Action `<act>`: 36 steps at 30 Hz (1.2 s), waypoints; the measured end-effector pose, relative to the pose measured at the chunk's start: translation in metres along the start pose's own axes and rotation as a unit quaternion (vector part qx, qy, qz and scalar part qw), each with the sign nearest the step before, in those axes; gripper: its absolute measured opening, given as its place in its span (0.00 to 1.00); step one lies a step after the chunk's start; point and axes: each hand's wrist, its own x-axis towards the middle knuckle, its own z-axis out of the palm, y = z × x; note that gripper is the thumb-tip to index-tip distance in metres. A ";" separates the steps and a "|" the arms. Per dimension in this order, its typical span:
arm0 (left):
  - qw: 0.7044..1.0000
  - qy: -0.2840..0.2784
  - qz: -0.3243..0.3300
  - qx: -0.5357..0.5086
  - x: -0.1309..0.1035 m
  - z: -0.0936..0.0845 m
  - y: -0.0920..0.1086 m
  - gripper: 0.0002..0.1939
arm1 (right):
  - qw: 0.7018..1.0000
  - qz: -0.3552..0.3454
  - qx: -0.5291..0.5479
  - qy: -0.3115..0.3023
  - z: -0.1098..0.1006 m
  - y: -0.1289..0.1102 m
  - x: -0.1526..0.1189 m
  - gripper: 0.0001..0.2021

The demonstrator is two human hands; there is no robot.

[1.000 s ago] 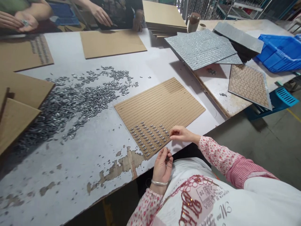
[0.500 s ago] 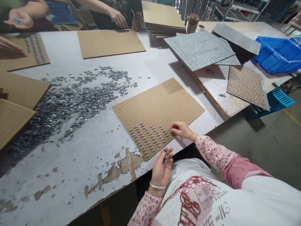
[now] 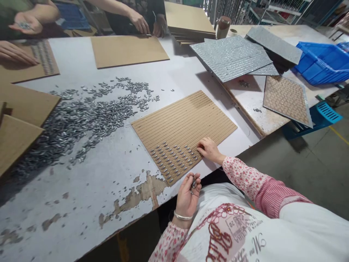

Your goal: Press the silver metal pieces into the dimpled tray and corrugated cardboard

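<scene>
Head camera view: the person's right hand [image 3: 208, 149] is over the near edge of a grooved tan board [image 3: 185, 120], fingertips drawn together at the end of the laid rows; whether a piece is pinched between them, I cannot tell. The left hand [image 3: 188, 196], palm up beside the board's near corner, has its fingers curled round several grey pieces [image 3: 193, 182].

The board lies flat and aslant on the worn white tabletop [image 3: 109, 156], right in front of the person. Pointed, leaf-shaped metal pieces [image 3: 176, 158] sit along its grooves in slanting lines, evenly spaced, over the near-left part. Judging by that, the smaller share is filled — the far grooves and most of the right-hand end are bare. The board itself is thin, matt and straight-edged, with dark parallel lines running its length; the pieces are smooth and dully shiny.

Beyond its left side spreads a large loose heap of the same pieces [image 3: 92, 116]. Farther out, one co-worker's hand [image 3: 25, 24] cups small pieces, and another co-worker's hand [image 3: 139, 22] is at the far edge of a plain tan board [image 3: 128, 51]. Silvery ribbed panels [image 3: 231, 56] and a blue plastic crate [image 3: 324, 65] stand to the right.
</scene>
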 end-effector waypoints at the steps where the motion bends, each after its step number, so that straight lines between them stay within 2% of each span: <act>1: 1.000 0.000 0.002 0.001 0.000 0.000 0.000 0.05 | 1.000 0.001 0.006 0.000 0.000 -0.001 -0.001 0.03; 6: 1.000 0.013 0.022 -0.002 0.001 -0.002 0.000 0.06 | 0.999 -0.019 0.020 -0.026 0.000 -0.007 -0.007 0.10; 13: 1.000 0.012 0.021 -0.011 0.003 0.000 -0.001 0.05 | 0.998 -0.028 -0.001 -0.047 0.002 -0.007 -0.005 0.09; 16: 1.000 0.011 0.021 -0.015 0.003 0.002 0.000 0.04 | 0.998 -0.030 0.043 -0.032 0.000 -0.003 -0.004 0.08; 21: 0.999 0.016 0.036 -0.022 0.002 0.003 0.001 0.06 | 0.992 -0.019 0.113 0.044 -0.002 0.008 -0.001 0.05; 29: 0.998 0.046 0.043 -0.009 0.004 0.002 0.001 0.05 | 0.998 -0.039 0.050 0.009 0.005 0.010 0.003 0.05; 33: 0.998 0.044 0.048 -0.002 0.005 0.005 0.004 0.02 | 0.989 -0.025 0.141 0.031 -0.004 0.001 -0.002 0.06; 34: 0.998 0.042 0.050 -0.004 0.006 0.006 0.004 0.01 | 0.982 -0.030 0.186 0.019 -0.008 -0.004 -0.005 0.06; 36: 0.998 0.031 0.052 -0.010 0.007 0.008 0.005 0.00 | 0.954 -0.064 0.286 -0.056 -0.014 -0.016 -0.013 0.08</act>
